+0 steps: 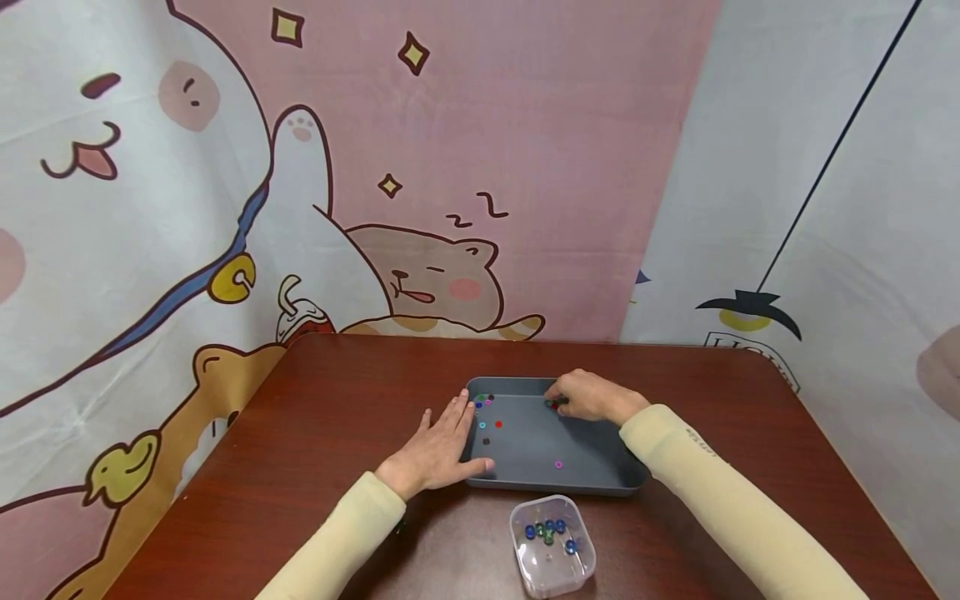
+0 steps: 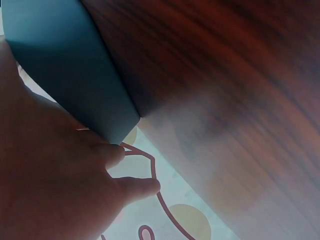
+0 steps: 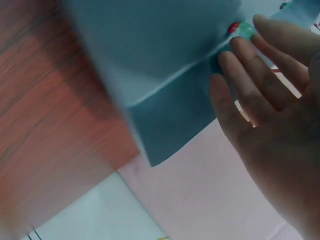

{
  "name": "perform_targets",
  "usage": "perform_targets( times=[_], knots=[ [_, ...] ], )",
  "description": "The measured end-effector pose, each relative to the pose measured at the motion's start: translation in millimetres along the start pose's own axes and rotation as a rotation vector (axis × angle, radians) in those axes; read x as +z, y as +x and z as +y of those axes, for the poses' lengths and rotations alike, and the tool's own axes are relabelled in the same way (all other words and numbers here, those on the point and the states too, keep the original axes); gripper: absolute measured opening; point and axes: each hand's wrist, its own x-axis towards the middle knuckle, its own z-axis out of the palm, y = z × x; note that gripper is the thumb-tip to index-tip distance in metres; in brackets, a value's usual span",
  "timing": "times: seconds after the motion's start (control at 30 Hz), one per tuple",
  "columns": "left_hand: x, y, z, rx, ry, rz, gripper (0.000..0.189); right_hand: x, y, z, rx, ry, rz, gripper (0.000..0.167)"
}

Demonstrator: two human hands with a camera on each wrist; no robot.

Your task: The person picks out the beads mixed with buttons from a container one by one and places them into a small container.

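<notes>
A grey rectangular tray [image 1: 525, 477] lies on the table with small coloured rings and beads scattered in it. My left hand [image 1: 435, 446] rests at the tray's left edge, fingers stretched forward and thumb over the near left corner. At the far side of the tray my right hand [image 1: 592, 397] reaches in with bent fingers. Its thumb and fingertips pinch a green glass marble [image 3: 245, 30], with a red bead [image 3: 233, 27] right beside it. A magenta ring [image 1: 558, 465] lies near the front wall, and a red bead [image 1: 498, 424] lies toward the left.
In front of the tray stands a clear plastic container [image 1: 551, 575] holding several blue and green glass marbles [image 1: 549, 527]. The brown wooden table [image 1: 360, 375] reaches back to a printed cartoon curtain [image 1: 525, 167]. Something small and dark shows beside the left sleeve.
</notes>
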Motion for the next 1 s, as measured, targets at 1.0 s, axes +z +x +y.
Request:
perform_targets(
  times=[1.0],
  knots=[
    [0.3,0.3,-0.7,0.003,-0.006,0.0,0.105,16.4,-14.7,19.4,0.048,0.228,0.065,0.035]
  ],
)
